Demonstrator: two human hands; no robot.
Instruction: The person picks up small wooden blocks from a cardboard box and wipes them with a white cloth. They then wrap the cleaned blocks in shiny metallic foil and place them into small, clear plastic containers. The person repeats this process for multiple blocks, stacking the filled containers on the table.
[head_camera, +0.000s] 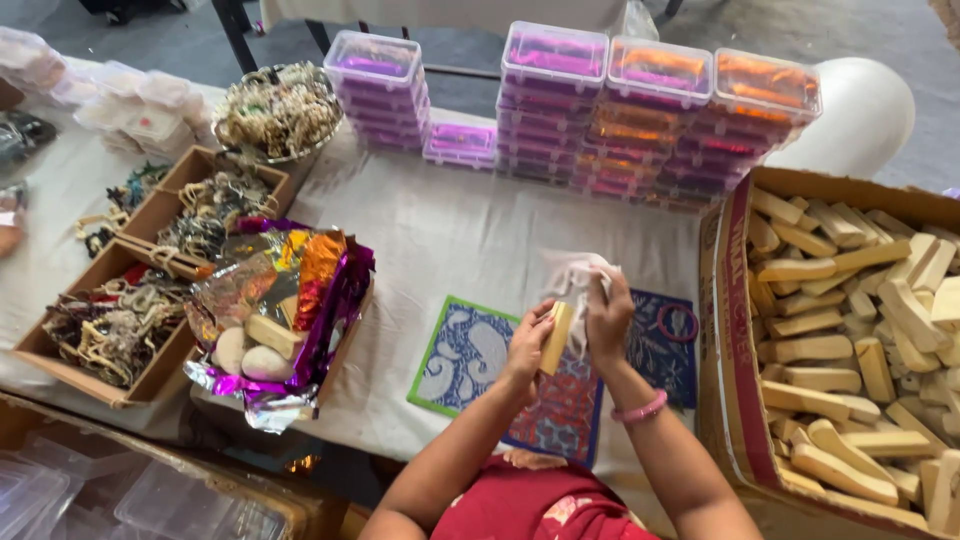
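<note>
My left hand grips a pale yellow wooden block by its lower end, holding it upright over the table. My right hand presses a crumpled white cloth against the block's upper side. A pink bangle sits on my right wrist. Beneath both hands lie blue patterned fabric mats, one edged in green, one in red.
A large cardboard box of similar wooden blocks stands at the right. A foil-lined box holding pale pieces is at the left, beside cardboard trays of jewellery. Stacks of clear plastic cases line the far edge.
</note>
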